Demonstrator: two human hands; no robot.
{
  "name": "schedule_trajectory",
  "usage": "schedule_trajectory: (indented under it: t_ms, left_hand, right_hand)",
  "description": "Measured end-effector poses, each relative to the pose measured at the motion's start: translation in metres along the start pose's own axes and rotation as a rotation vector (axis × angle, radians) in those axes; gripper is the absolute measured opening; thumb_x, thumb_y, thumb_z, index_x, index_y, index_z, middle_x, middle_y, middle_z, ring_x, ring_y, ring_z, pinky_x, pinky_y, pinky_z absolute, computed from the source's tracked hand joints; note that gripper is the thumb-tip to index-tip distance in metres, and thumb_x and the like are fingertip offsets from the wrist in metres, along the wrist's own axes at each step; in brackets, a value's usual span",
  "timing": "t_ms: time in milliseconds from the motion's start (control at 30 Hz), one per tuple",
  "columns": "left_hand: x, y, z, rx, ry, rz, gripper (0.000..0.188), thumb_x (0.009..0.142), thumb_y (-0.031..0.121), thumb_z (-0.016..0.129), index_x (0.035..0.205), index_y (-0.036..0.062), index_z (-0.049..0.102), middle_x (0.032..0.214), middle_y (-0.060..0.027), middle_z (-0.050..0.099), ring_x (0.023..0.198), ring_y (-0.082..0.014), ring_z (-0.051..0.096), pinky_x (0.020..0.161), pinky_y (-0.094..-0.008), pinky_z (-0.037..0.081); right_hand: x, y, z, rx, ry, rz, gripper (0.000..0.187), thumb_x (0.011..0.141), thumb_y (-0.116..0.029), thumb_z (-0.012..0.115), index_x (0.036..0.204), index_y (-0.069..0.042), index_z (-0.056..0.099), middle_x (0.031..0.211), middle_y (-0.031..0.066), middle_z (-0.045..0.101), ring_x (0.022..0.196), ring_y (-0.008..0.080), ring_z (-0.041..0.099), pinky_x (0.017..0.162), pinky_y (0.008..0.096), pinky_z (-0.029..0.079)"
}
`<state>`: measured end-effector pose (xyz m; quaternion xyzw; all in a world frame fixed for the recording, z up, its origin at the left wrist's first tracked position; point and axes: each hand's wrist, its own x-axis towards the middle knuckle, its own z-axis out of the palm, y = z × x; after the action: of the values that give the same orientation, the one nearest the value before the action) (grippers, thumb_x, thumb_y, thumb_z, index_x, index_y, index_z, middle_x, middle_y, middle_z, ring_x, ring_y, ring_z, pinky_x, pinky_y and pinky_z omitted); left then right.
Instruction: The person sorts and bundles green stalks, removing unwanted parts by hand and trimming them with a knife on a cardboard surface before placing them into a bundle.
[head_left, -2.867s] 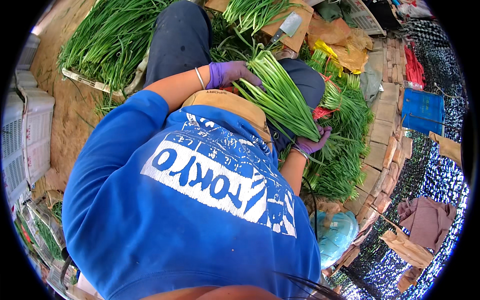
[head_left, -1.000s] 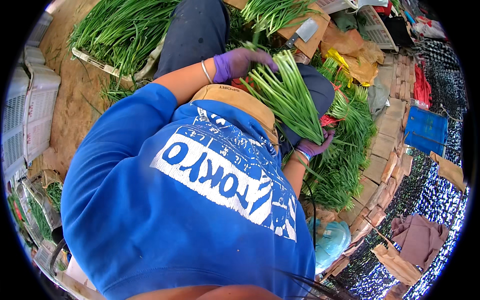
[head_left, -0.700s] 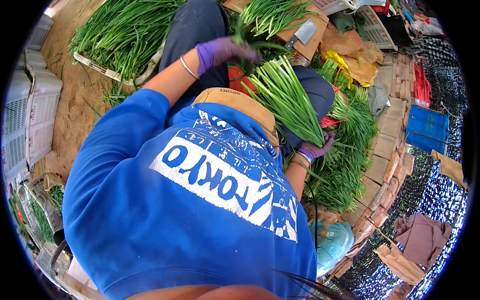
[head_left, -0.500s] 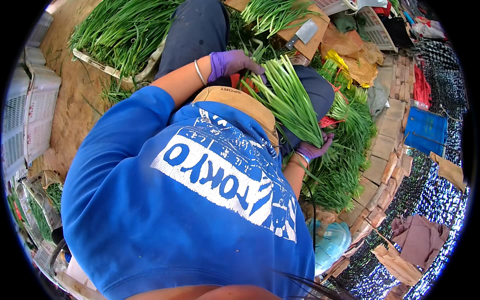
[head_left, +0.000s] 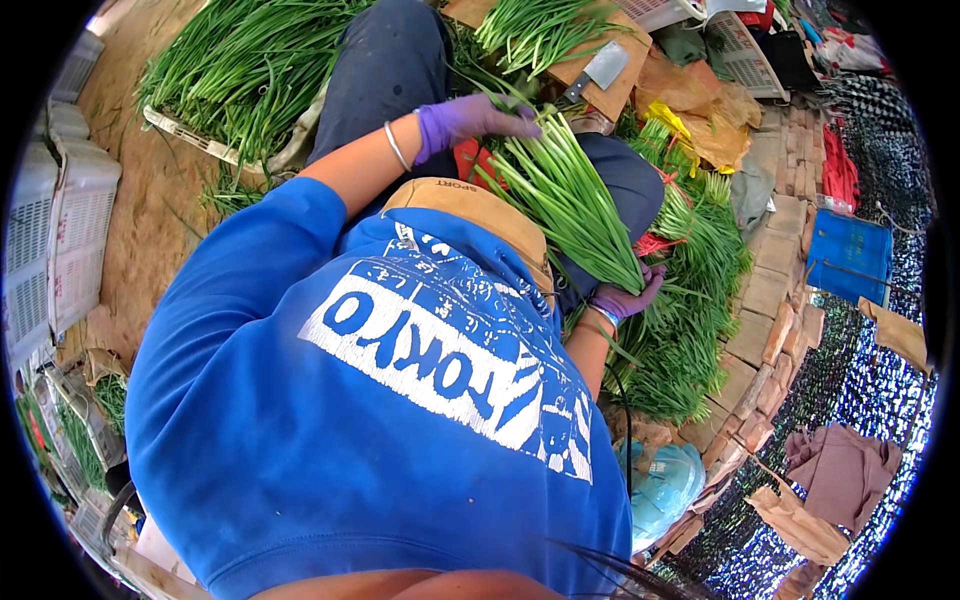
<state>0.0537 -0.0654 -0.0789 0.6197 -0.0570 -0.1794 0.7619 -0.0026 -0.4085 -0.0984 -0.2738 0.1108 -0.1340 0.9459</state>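
A bunch of garlic chives lies slantwise over my right thigh, its pale cut ends up and to the left. My right hand, in a purple glove, is closed round the leafy lower end. At the pale ends, my gloved left hand has its fingers bent together against the stalks, with a few green blades by them. Its fingertips are partly hidden. Beside my right leg lies a large heap of garlic chives, with some bunches tied in red.
Ahead, a cleaver rests on a wooden board near loose chives. A tray heaped with chives stands at far left. White crates line the left side. A brick edging runs along the right.
My left hand has shifted slightly right along the pale ends, which sit a little lower and more fanned out. My right hand keeps its hold in nearly the same place.
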Motion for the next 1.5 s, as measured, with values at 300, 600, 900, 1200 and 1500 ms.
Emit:
schedule_trajectory:
  t_ms: [300,600,900,1200,1500]
  left_hand:
    - [0.004,-0.009,0.022,0.219,0.264,0.15,0.02,0.074,0.021,0.065,0.078,0.0009,0.062,0.065,-0.0047,0.06,0.059,-0.0077,0.051,0.054,-0.0258,0.043]
    - [0.007,-0.017,0.009,-0.448,0.31,-0.009,0.02,0.079,0.018,0.061,0.093,0.0052,0.055,0.083,-0.0015,0.06,0.069,-0.0099,0.056,0.064,-0.0221,0.045]
    - [-0.001,-0.001,0.015,-0.81,-0.183,-0.477,0.043,0.086,0.042,0.043,0.105,0.0046,0.053,0.106,-0.0095,0.056,0.095,-0.0211,0.053,0.085,-0.0385,0.042]
    - [-0.007,-0.005,0.01,-0.917,-0.505,-0.243,0.065,0.075,0.043,0.053,0.125,0.0046,0.036,0.126,-0.0112,0.041,0.113,-0.0213,0.041,0.098,-0.0357,0.029]
    - [-0.019,0.039,0.002,-0.624,-0.348,0.012,0.073,0.069,0.045,0.061,0.123,-0.0001,0.039,0.117,-0.012,0.05,0.104,-0.0224,0.05,0.086,-0.0359,0.043]
  right_hand:
    - [0.014,0.0,-0.028,0.034,-0.167,-0.01,0.016,0.086,-0.025,0.043,0.087,-0.01,0.05,0.065,0.0017,0.049,0.061,0.016,0.049,0.069,0.0339,0.044]
    - [0.006,0.007,-0.001,0.102,-0.034,0.017,0.017,0.087,-0.025,0.043,0.083,-0.013,0.053,0.06,-0.0031,0.05,0.054,0.0109,0.048,0.065,0.0298,0.046]
    - [-0.005,-0.04,0.024,-0.555,-0.087,0.324,0.023,0.086,-0.028,0.047,0.089,-0.006,0.054,0.098,0.012,0.058,0.088,0.0239,0.056,0.078,0.0368,0.045]
    - [0.001,-0.046,0.072,-0.411,-0.382,0.027,0.016,0.085,-0.02,0.049,0.081,-0.005,0.047,0.106,0.0165,0.052,0.102,0.0287,0.047,0.094,0.0433,0.033]
    - [0.045,-0.077,0.152,-0.284,-0.777,-0.144,0.016,0.084,-0.023,0.05,0.081,-0.008,0.043,0.109,0.0122,0.051,0.1,0.0293,0.048,0.088,0.0468,0.038]
